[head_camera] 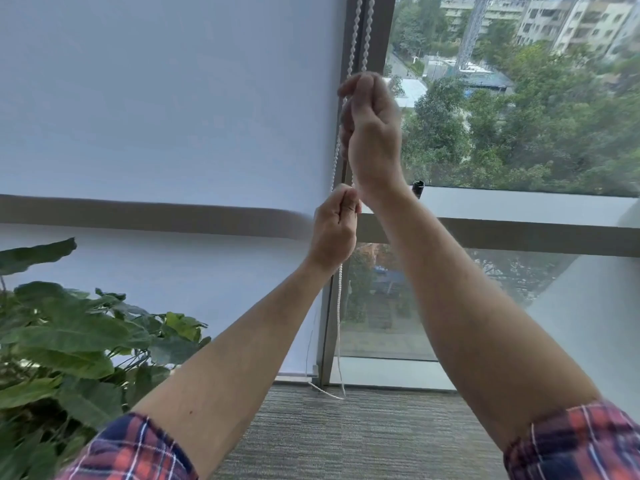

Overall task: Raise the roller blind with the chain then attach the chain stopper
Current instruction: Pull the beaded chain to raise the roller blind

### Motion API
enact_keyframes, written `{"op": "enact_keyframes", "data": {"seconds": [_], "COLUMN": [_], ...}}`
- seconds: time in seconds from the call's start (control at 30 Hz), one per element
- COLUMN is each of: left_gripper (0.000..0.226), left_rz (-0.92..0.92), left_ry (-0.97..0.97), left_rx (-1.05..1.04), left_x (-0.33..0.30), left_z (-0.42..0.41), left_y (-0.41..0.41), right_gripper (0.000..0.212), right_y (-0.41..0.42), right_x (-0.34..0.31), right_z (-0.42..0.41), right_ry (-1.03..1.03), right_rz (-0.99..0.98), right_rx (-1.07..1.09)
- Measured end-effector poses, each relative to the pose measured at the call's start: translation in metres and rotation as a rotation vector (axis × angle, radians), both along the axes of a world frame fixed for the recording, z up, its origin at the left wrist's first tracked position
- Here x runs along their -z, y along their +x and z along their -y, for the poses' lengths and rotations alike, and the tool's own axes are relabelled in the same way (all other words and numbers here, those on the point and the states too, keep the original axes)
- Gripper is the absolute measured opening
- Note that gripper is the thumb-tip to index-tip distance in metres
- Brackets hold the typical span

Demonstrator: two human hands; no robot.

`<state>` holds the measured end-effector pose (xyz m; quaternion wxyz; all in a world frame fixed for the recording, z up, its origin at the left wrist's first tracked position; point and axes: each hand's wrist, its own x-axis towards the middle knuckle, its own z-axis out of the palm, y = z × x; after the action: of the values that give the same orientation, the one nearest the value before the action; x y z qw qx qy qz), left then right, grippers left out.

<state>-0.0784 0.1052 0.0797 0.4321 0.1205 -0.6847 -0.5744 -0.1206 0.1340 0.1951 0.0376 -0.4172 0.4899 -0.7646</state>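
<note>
A person faces a window with a white roller blind [166, 98] fully lowered on the left. Both hands grip the white bead chain [353, 39] hanging beside the frame: the right hand [372, 133] curled around it above, the left hand [334, 226] pinching it below.

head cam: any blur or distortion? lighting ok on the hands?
Head view: motion blur smears the plant and the trees outside; wide-angle bends the window frame. Daylight is even, with no glare; left hand, right hand and bead chain stay readable.
</note>
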Motion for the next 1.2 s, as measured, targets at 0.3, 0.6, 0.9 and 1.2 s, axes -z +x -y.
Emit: {"op": "enact_keyframes", "data": {"seconds": [0.3,0.6,0.9,1.2], "left_gripper": [0.045,0.039,0.031,0.037], "left_rz": [0.006,-0.041,-0.147,-0.17], "left_ry": [0.072,0.162,0.003,0.023], "left_rx": [0.129,0.192,0.119,0.142], "left_x": [-0.003,-0.009,-0.102,-0.09], "left_z": [0.007,0.021,0.012,0.004], "left_y": [0.001,0.017,0.006,0.001], "right_gripper": [0.034,0.03,0.032,0.044], "right_y": [0.011,0.009,0.005,0.011], "right_x": [0.013,0.073,0.094,0.111], "right_z": [0.003,-0.007,0.001,-0.01], "right_ry": [-0.015,0.103,0.154,0.222], "right_rz": [-0.148,-0.067,-0.05,-0.062], "right_rx": [0.209,0.198,0.199,0.209]}}
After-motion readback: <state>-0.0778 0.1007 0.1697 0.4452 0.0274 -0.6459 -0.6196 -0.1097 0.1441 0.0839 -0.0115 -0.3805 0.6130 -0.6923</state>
